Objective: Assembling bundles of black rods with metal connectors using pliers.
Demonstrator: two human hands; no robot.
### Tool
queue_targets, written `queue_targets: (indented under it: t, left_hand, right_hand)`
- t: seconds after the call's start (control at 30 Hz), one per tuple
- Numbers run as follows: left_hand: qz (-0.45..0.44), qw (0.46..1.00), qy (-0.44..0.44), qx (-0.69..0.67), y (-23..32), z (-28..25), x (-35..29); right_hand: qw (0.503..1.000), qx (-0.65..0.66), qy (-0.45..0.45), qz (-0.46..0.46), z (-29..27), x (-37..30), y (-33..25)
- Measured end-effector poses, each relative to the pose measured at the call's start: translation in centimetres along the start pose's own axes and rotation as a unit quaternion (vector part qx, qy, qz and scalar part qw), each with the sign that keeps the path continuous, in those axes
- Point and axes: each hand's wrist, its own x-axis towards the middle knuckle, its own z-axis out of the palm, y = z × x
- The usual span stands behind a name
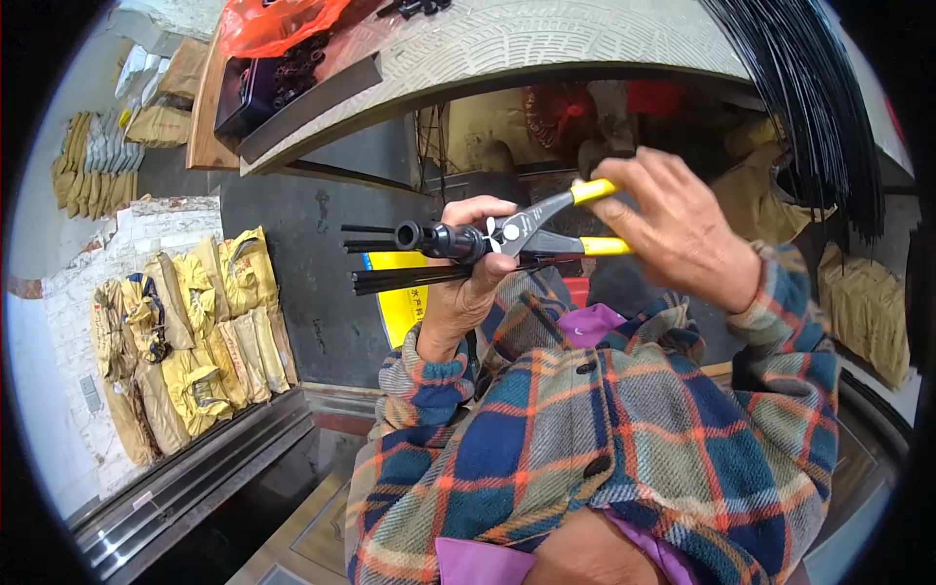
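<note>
My left hand (458,297) is closed around a black ribbed tubular fitting (439,240) with a round open end facing left. Several thin black rods (385,284) stick out leftward from the same hand, above and below the fitting. In my right hand (682,224) are pliers (529,222) with grey metal jaws and yellow grips, the two handles spread apart. The pliers' head meets the right end of the fitting, beside a small white piece (494,234). My left fingers partly cover the place where they meet, so I cannot tell whether the jaws bite on anything.
A worktable (556,39) spans the top, with a dark bin (255,102) of small black parts and a red plastic bag (278,27) at its left. Long black strips (809,107) hang over its right end. Yellow and brown sacks (200,331) lie on the left.
</note>
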Motion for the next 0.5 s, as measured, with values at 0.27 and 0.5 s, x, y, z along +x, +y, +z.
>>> queue_targets:
  t: [0.27,0.5]
  left_hand:
    - [-0.013,0.997,-0.031,-0.067,0.5,0.0,-0.1]
    - [-0.001,0.997,-0.071,0.012,1.8,1.3,1.0]
  right_hand:
    - [0.999,0.044,0.03,0.01,0.3,-0.7,-0.3]
    - [0.705,0.621,-0.317,0.13,-3.1,-1.5,2.2]
